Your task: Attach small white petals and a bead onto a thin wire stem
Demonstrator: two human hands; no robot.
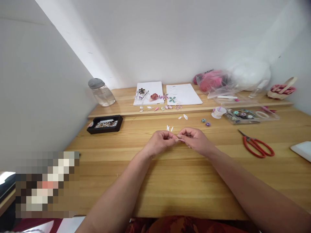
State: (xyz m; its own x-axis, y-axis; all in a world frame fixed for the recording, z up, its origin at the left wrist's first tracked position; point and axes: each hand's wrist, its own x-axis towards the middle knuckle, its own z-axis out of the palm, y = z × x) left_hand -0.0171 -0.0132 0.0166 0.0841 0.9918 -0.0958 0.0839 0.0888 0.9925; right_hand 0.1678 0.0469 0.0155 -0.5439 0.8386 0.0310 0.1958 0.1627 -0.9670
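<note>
My left hand [163, 142] and my right hand [195, 141] meet over the middle of the table, fingertips pinched together. Between them is a small, thin pink piece [181, 140], mostly covered by the fingers; its exact kind is too small to tell. Just beyond my left hand lie a few narrow white slips [168, 128]. Farther back, more white petal-shaped pieces [185, 116] rest on the wood. Two little beads or flower bits, one teal [203, 120] and one purple [208, 124], lie beyond my right hand.
Red-handled scissors [258, 146] lie at right. Behind are a white spool [219, 112] and a clear box [252, 116] of supplies. A black bead tray [104, 124] sits left. The raised ledge holds a bottle [101, 94], white paper [183, 93], flower ornaments [154, 96] and a basket [279, 92].
</note>
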